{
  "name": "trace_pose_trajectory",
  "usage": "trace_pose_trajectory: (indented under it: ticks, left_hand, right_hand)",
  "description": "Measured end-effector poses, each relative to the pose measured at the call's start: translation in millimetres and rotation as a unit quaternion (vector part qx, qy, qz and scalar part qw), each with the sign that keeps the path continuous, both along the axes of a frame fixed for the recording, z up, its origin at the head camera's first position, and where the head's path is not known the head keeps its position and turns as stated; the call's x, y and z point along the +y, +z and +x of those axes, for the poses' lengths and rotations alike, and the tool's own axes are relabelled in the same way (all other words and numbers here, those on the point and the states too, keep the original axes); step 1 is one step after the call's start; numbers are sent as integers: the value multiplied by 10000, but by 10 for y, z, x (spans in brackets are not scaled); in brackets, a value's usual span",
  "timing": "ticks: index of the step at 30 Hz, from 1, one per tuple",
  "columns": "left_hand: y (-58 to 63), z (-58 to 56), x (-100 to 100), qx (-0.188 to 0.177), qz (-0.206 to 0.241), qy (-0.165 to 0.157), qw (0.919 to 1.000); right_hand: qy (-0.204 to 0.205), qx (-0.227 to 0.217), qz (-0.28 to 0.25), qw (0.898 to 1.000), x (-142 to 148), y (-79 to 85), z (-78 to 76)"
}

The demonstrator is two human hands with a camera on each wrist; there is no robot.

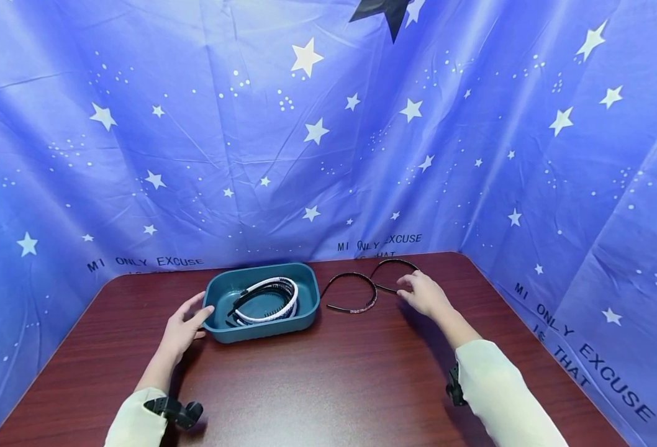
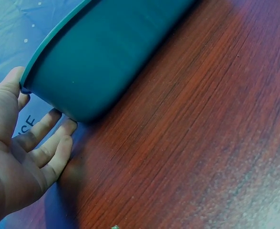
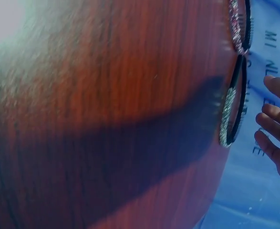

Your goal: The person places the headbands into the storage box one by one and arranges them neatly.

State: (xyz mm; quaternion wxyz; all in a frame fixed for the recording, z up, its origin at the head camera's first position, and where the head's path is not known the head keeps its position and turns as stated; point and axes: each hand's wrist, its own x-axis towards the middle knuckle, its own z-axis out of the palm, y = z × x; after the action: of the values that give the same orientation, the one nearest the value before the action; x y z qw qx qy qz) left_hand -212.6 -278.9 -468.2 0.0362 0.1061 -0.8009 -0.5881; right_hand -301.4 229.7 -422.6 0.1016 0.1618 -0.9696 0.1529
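Observation:
A teal plastic bin (image 1: pixel 261 333) stands at the left back of the table, with several headbands, among them a white one (image 1: pixel 293 295), lying in it. My left hand (image 1: pixel 180 326) holds its left end, thumb over the rim and fingers against the outer wall (image 2: pixel 101 62). Right of the bin lies a black headband with pinkish glitter (image 1: pixel 365 308). Farther right is another black headband (image 1: pixel 398 261) with silvery glitter (image 3: pixel 227 114). My right hand (image 1: pixel 426 297) hovers by its right side, fingers loosely bent and apart, nothing held; it partly covers that headband.
The dark red wood table (image 1: pixel 306 385) runs back to a blue star-printed curtain (image 1: pixel 261 124), which also hangs along both sides. Each sleeve carries a black wrist mount (image 1: pixel 174 411).

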Motion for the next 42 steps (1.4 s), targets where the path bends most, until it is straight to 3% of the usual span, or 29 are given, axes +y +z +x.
trace_pose_trajectory:
  ticks: [9,33,42]
  left_hand:
    - [5,7,4,27,44,5,10000]
    - [23,8,31,29,11,55,10000]
    - [-3,29,29,383,134,42,9992]
  right_hand:
    - [-235,59,417,9988,144,-105,-9]
    - [-467,-36,186,9987,192,-258,-95]
    - [-500,-114,192,9985,209,-261,-135]
